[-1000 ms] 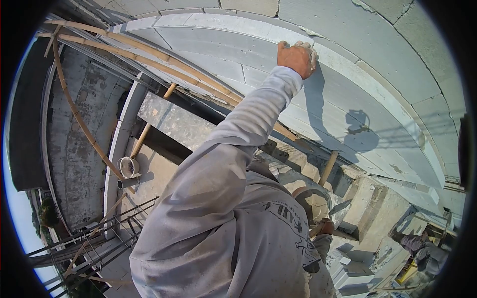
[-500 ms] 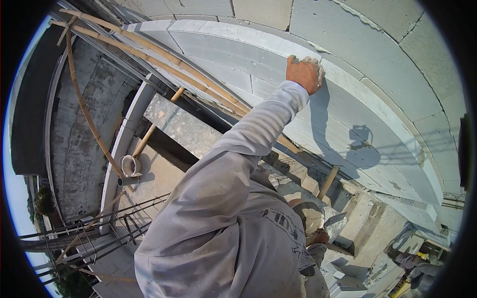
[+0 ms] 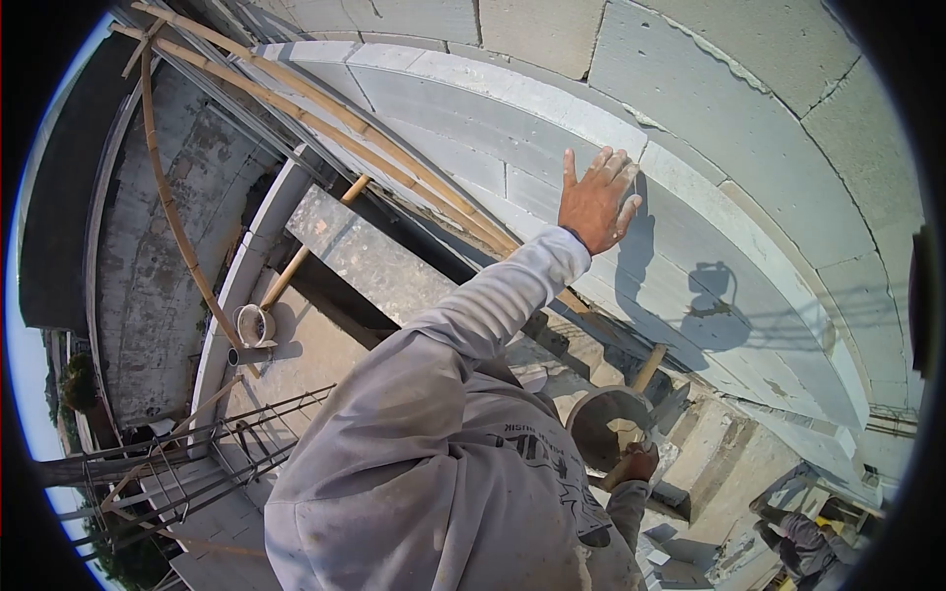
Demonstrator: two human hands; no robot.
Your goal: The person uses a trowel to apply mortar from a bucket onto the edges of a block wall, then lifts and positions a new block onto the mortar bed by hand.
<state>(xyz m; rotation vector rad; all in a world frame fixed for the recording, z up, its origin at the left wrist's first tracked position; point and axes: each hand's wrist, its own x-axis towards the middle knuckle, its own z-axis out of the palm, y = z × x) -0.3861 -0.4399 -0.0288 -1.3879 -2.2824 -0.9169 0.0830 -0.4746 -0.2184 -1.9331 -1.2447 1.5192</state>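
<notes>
My left hand (image 3: 599, 202) is stretched out against the face of a pale block wall (image 3: 443, 108), fingers spread and dusted white, just under the wall's top edge. Low on the right, my right hand (image 3: 638, 463) is closed on what appears to be a trowel (image 3: 670, 407), its grey blade pointing up and away. Beside that hand is a round bucket (image 3: 581, 426), partly hidden by my shirt. How the bucket is supported cannot be made out.
Bamboo poles (image 3: 384, 148) run along the wall. A speckled board (image 3: 365, 251) lies below, with dark gaps beside it. A white pail (image 3: 255, 325) stands on the left, near a rebar cage (image 3: 187, 463). Another person (image 3: 808, 542) is at lower right.
My left hand has gone from curled over the wall's top edge to spread on its face, slightly lower. The bucket, trowel and my right hand show more fully.
</notes>
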